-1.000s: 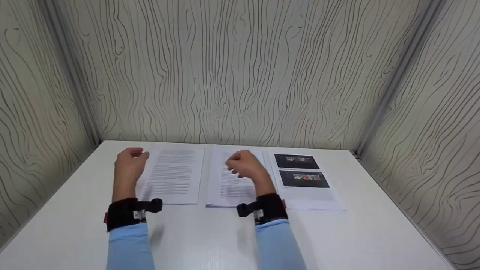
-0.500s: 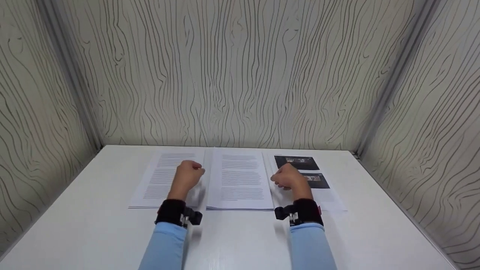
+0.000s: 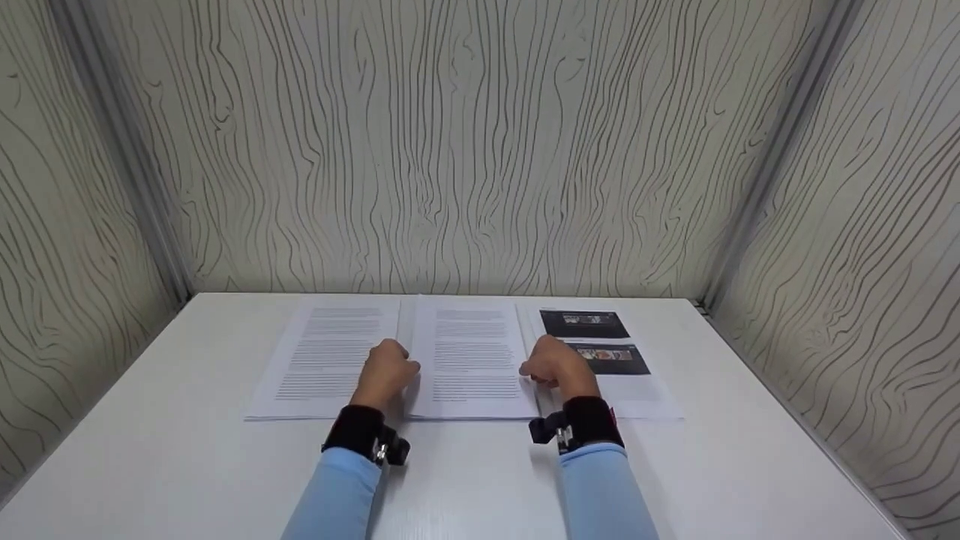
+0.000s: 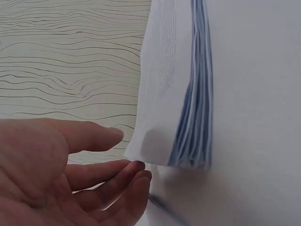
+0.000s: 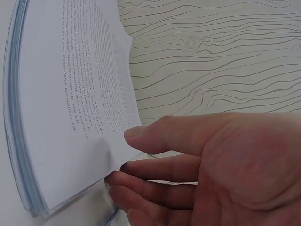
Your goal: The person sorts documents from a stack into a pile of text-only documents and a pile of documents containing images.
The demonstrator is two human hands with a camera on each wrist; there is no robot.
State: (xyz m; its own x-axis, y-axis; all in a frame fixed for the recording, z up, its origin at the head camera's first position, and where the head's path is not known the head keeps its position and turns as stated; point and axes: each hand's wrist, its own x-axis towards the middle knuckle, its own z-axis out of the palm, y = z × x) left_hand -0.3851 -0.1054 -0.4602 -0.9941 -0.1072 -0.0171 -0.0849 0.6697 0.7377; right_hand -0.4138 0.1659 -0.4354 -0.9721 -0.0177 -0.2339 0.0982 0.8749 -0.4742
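Observation:
In the head view three stacks of printed paper lie side by side on the white table. My left hand (image 3: 387, 373) is at the left edge of the middle stack (image 3: 474, 360), over the right part of the left stack (image 3: 330, 360). The left wrist view shows its fingertips (image 4: 138, 167) at the paper's edge and its thumb apart above them. My right hand (image 3: 561, 366) is at the middle stack's right edge, partly covering the right stack (image 3: 630, 394). In the right wrist view its fingers (image 5: 155, 183) meet the sheets' edge, with a gap below the thumb.
The white table (image 3: 465, 480) extends in front of the stacks and to both sides. A wood-grain patterned wall (image 3: 450, 150) stands behind it, with similar panels left and right. Two dark pictures (image 3: 585, 324) are printed on the right stack's top sheet.
Both hands first moved right, the left off the left stack's outer edge and the right off the middle stack. Since then they have drawn closer to the middle stack's two sides.

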